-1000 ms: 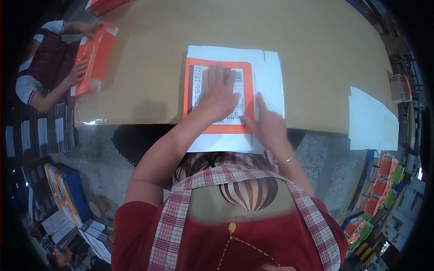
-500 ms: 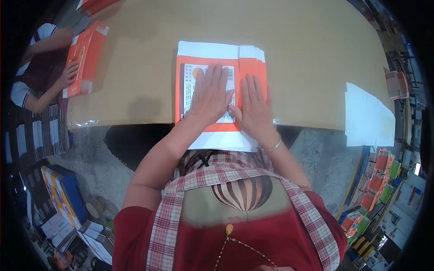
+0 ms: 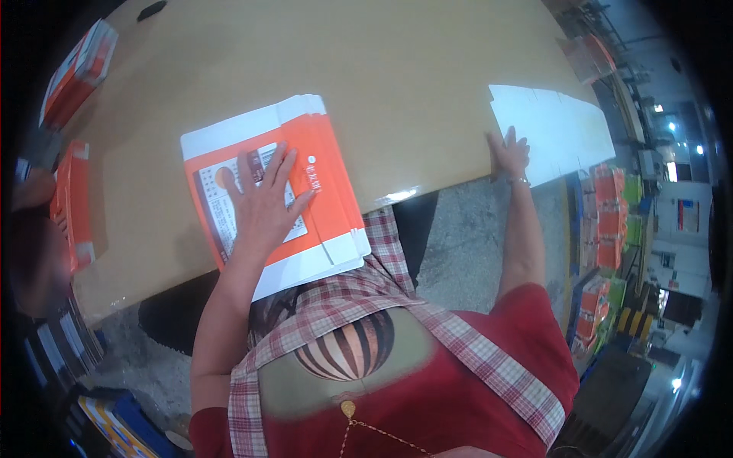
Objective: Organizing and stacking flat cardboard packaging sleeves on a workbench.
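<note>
A flattened orange and white carton (image 3: 332, 172) lies at the table's near edge, its near end jutting out over my lap. It seems to be more than one layer thick, with a printed white label on top. My left hand (image 3: 267, 198) rests flat on that label, fingers spread. Off to the right, my right arm is stretched out to a white cardboard sheet (image 3: 561, 130). My right hand (image 3: 510, 155) touches the sheet's left edge, fingers apart; whether any fingertip goes beneath it cannot be seen.
The brown table (image 3: 397, 69) spreads ahead. At the left, an orange box (image 3: 74, 206) stands near a co-worker's blurred arm (image 3: 38, 252), with another orange and white box (image 3: 80, 72) farther back. Shelves of orange and green packages (image 3: 608, 217) line the right. A dark object (image 3: 152, 10) lies far left.
My right hand has left the carton and reached right to the white sheet. My left hand stays on the carton. The view has turned right, so the carton appears tilted and farther left.
</note>
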Demonstrator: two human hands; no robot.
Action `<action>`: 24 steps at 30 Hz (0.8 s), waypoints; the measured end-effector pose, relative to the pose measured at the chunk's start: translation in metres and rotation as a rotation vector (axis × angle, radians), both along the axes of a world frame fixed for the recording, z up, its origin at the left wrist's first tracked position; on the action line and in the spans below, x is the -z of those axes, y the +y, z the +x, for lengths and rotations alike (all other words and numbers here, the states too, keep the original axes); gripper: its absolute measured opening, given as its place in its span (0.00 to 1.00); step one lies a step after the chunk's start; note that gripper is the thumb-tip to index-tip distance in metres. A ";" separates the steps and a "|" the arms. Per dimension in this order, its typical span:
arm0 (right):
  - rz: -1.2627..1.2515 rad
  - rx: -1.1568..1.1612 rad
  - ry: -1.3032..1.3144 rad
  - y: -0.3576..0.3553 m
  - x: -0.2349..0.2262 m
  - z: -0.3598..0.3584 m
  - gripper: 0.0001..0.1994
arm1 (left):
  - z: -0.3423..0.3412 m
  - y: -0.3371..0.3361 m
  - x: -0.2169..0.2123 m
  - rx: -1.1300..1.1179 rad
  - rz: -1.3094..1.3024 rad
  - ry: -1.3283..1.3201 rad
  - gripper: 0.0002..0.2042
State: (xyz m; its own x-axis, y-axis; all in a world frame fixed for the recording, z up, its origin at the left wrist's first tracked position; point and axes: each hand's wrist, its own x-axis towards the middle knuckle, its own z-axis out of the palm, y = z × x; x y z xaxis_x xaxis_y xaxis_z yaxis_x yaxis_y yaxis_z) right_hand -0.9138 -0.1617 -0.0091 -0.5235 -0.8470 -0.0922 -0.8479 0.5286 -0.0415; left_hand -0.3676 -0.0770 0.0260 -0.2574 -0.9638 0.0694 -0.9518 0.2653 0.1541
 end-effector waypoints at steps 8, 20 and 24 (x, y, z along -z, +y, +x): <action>0.147 -0.780 0.187 0.078 -0.064 0.199 0.45 | -0.001 -0.014 -0.015 0.002 -0.066 0.032 0.36; -0.528 -0.491 -1.600 0.074 -0.187 0.231 0.42 | 0.012 0.000 0.004 0.002 -0.020 0.254 0.31; -0.348 -0.407 -1.904 0.076 -0.116 0.278 0.42 | 0.028 -0.021 0.007 -0.085 0.085 0.840 0.30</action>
